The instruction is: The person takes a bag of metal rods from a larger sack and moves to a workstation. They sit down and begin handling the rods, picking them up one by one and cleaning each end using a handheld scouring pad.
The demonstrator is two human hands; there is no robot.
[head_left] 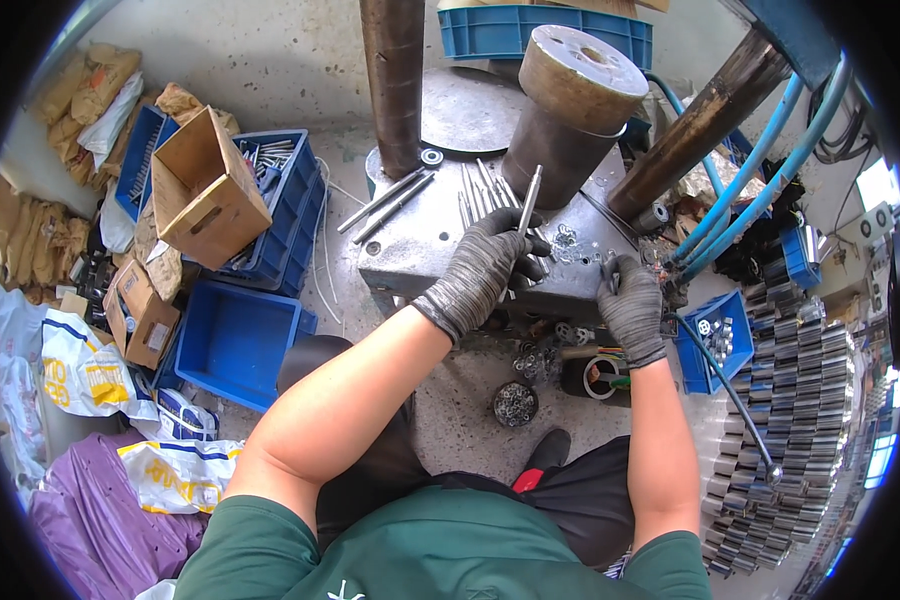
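Note:
My left hand (482,268), in a grey work glove, is closed around a slim metal rod (532,195) whose tip points up and away from me. Behind that hand, several similar rods (472,195) lie on the steel press table (410,255). My right hand (632,308), gloved too, is curled at the table's front right edge. Its fingertips are pinched together, and what they hold, if anything, I cannot make out. A cluster of small metal rings (567,243) lies just left of it. Two longer bars (388,205) rest at the table's left.
A thick metal cylinder (570,120) stands over the table between two steel columns (392,90). Blue hoses (750,190) hang at right. A tin of rings (515,404) sits on the floor below. Blue crates (238,340) flank me left, stacked metal tubes (780,430) right.

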